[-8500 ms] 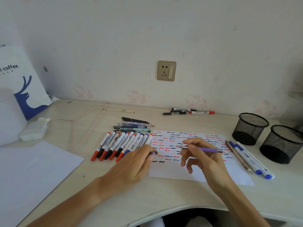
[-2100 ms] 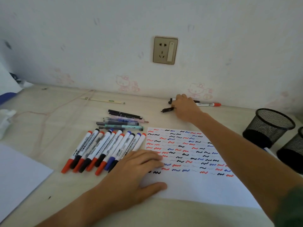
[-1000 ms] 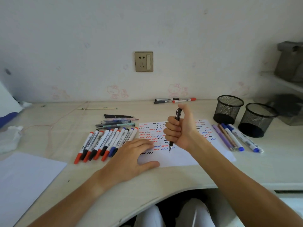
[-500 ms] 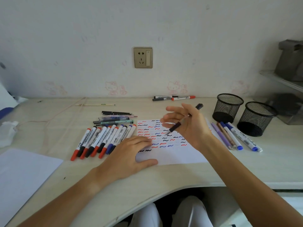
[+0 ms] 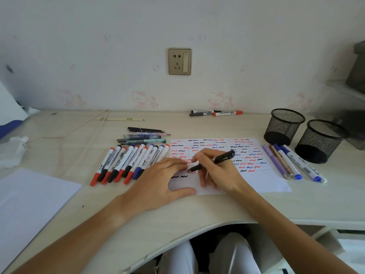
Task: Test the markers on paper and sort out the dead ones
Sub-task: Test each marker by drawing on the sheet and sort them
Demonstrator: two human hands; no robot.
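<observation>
Two hands: both mine, working over the test sheet [image 5: 256, 175] on the desk [image 5: 217, 204]
Right hand [image 5: 219, 173]: my fingers pinch a black pen [image 5: 213, 161] in a writing grip, tip down at the paper beside the left fingertips, back end tilted up and to the right
Left hand [image 5: 160, 180]: flat on the sheet's left edge, fingers straight and together, thumb spread out along the near edge
Test sheet: rows of red, blue and black squiggles; two black squiggles sit between my left thumb and fingers
Whiteboard markers [image 5: 128, 163]: a capped row just left of the sheet, red, black and blue caps toward me
Thin pens [image 5: 144, 136]: small bunch behind that row
Right of sheet: a purple pen [image 5: 273, 161], a pencil and two blue markers [image 5: 296, 161] lie side by side
Mesh pen cups [image 5: 284, 125]: two, black, behind those
By the wall: three more markers [image 5: 215, 112]
Far left: blank paper [image 5: 29, 204]
</observation>
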